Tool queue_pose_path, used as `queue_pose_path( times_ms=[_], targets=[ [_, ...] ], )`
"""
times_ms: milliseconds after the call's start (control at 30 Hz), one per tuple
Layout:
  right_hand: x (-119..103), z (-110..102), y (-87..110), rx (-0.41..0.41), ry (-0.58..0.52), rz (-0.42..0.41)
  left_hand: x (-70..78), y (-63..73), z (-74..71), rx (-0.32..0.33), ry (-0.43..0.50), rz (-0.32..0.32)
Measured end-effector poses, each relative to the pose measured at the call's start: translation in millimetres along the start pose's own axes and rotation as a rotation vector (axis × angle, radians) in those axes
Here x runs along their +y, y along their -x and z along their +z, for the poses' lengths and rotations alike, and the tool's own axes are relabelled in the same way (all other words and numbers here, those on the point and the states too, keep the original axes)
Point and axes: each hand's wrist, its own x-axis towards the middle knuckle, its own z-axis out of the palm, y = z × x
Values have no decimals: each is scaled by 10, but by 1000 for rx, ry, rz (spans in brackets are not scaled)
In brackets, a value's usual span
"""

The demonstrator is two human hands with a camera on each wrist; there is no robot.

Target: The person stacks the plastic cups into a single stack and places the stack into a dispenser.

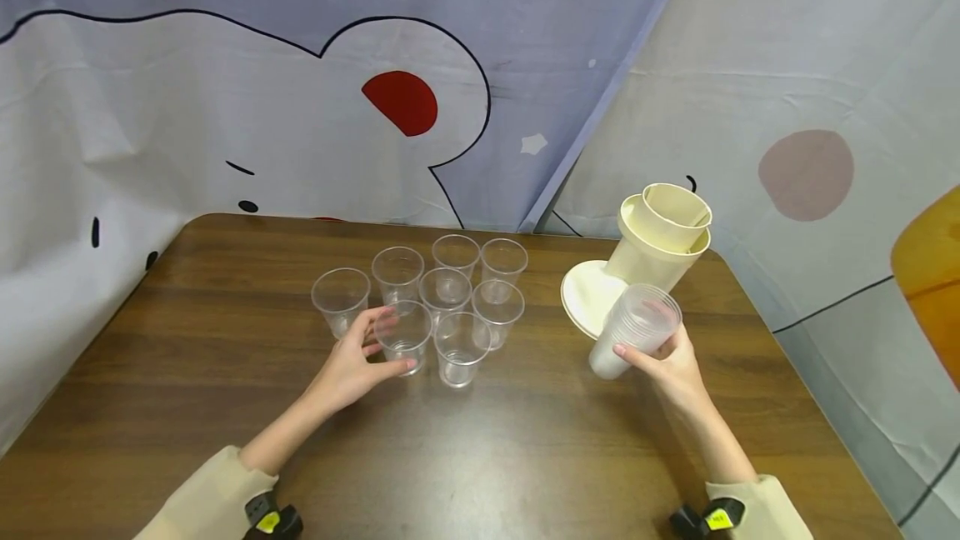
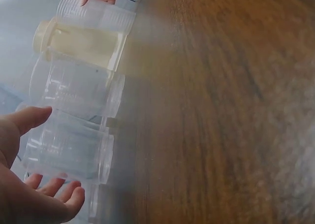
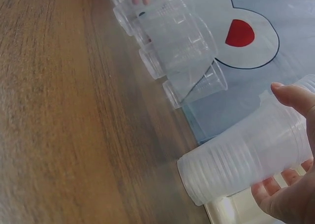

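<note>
In the head view, my left hand has its thumb and fingers around a clear plastic cup at the near left of a group. This cup stands upright between thumb and fingers in the left wrist view. Several more upright clear cups cluster beside and behind it, including a near cup just to its right. My right hand grips a nested stack of clear plastic cups, tilted with the rims toward the upper right. Whether the stack's base touches the table cannot be told.
Behind the right hand stands a cream plastic holder with cylinders and a round cream disc at its foot. The wooden table ends at a printed cloth backdrop. An orange-brown object shows at the right edge.
</note>
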Motion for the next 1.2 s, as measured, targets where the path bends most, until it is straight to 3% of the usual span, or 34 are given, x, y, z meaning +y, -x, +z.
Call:
queue_pose_path(
  times_ms=[833, 1200],
  targets=[
    [22, 12, -46, -11, -16, -25, 12, -32, 19, -5, 15, -11],
    [-6, 24, -18, -18, -13, -6, 49, 20, -44, 30, 17, -10]
  ],
)
